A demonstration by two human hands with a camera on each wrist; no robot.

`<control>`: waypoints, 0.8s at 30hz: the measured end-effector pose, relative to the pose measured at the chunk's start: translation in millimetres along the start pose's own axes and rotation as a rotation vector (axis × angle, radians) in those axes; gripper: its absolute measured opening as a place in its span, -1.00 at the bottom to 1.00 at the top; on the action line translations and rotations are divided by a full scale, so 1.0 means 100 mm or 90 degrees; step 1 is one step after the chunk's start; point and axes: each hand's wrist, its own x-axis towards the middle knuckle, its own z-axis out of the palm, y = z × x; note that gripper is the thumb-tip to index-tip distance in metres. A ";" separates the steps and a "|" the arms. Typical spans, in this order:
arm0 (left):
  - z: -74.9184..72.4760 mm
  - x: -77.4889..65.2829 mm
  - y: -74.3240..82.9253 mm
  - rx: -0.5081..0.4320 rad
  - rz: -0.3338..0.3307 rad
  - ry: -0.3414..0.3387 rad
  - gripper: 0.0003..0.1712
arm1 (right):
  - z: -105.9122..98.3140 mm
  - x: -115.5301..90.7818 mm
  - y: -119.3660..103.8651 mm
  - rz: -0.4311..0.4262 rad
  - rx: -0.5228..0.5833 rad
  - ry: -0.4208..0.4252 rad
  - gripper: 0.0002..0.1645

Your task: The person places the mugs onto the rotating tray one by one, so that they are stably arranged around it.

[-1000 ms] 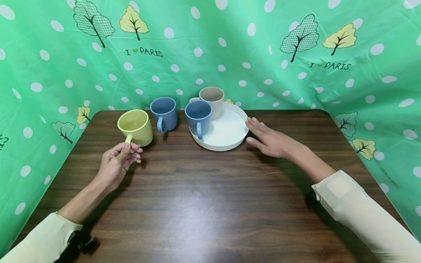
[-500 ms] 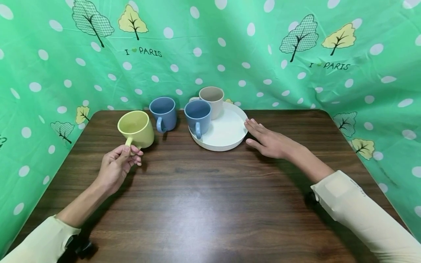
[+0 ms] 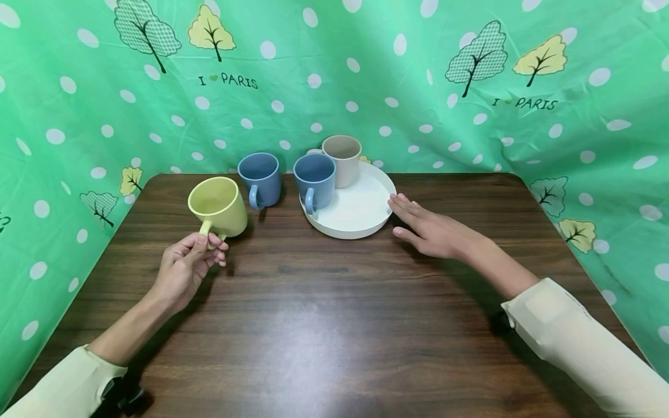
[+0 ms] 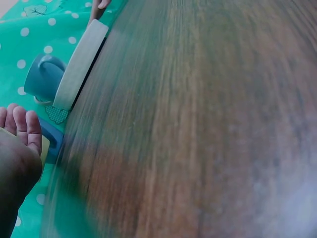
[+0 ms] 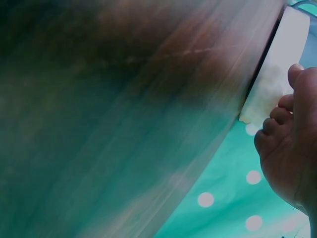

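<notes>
My left hand (image 3: 183, 270) pinches the handle of a yellow mug (image 3: 227, 215) between thumb and fingers; the mug tips slightly. Just right of it a blue mug (image 3: 268, 183) stands on the table, its handle toward me. A second blue mug (image 3: 320, 183) and a beige mug (image 3: 347, 165) stand on the left part of a round white tray (image 3: 360, 217). Against the tray's right rim lie the fingertips of my right hand (image 3: 434, 229), fingers straight. In the right wrist view that hand (image 5: 292, 144) is beside the tray wall (image 5: 277, 69).
The dark wooden table (image 3: 324, 325) has its far edge close behind the mugs and tray. A green dotted curtain (image 3: 366, 75) hangs behind and at both sides. Dark wrist-worn cameras sit at both sleeves.
The tray has turned a little, carrying the beige mug rightward and swinging the blue mug's handle left. My right hand has slid slightly toward me. The yellow mug has shifted slightly right.
</notes>
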 end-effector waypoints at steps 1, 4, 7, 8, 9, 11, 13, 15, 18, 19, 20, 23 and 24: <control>0.00 0.00 0.00 -0.001 0.000 -0.002 -0.65 | 0.00 -0.01 0.00 -0.001 0.001 0.001 -0.09; 0.00 -0.01 0.00 -0.005 0.000 -0.007 -0.65 | 0.01 -0.05 -0.02 -0.002 0.005 0.001 -0.09; 0.01 -0.01 0.00 -0.008 0.005 -0.016 -0.65 | 0.02 -0.07 -0.02 -0.006 0.010 0.000 -0.10; 0.01 -0.01 0.00 -0.009 0.008 -0.020 -0.65 | 0.02 -0.08 -0.03 -0.007 0.009 -0.001 -0.10; 0.01 -0.01 0.00 -0.009 0.010 -0.023 -0.65 | 0.02 -0.09 -0.03 -0.009 0.011 -0.002 -0.10; 0.01 -0.01 0.00 -0.007 0.015 -0.031 -0.65 | 0.02 -0.10 -0.04 -0.016 0.011 -0.003 -0.10; 0.02 -0.01 0.00 -0.007 0.017 -0.038 -0.64 | 0.03 -0.11 -0.05 -0.022 0.007 -0.003 -0.11; 0.03 -0.01 0.00 -0.007 0.017 -0.043 -0.64 | 0.03 -0.11 -0.07 -0.034 0.006 -0.004 -0.11; 0.04 -0.02 0.00 -0.010 0.015 -0.047 -0.63 | 0.05 -0.12 -0.10 -0.047 -0.001 -0.004 -0.11; 0.05 -0.02 0.00 -0.011 0.014 -0.049 -0.63 | 0.05 -0.12 -0.10 -0.050 -0.005 -0.005 -0.11; 0.05 -0.02 0.00 -0.011 0.014 -0.051 -0.62 | 0.05 -0.13 -0.11 -0.054 -0.007 -0.006 -0.11; 0.07 -0.04 0.01 -0.009 0.010 -0.060 -0.61 | 0.07 -0.14 -0.13 -0.056 -0.015 -0.006 -0.11; 0.07 -0.04 0.01 -0.009 0.009 -0.063 -0.61 | 0.07 -0.15 -0.14 -0.058 -0.017 -0.005 -0.11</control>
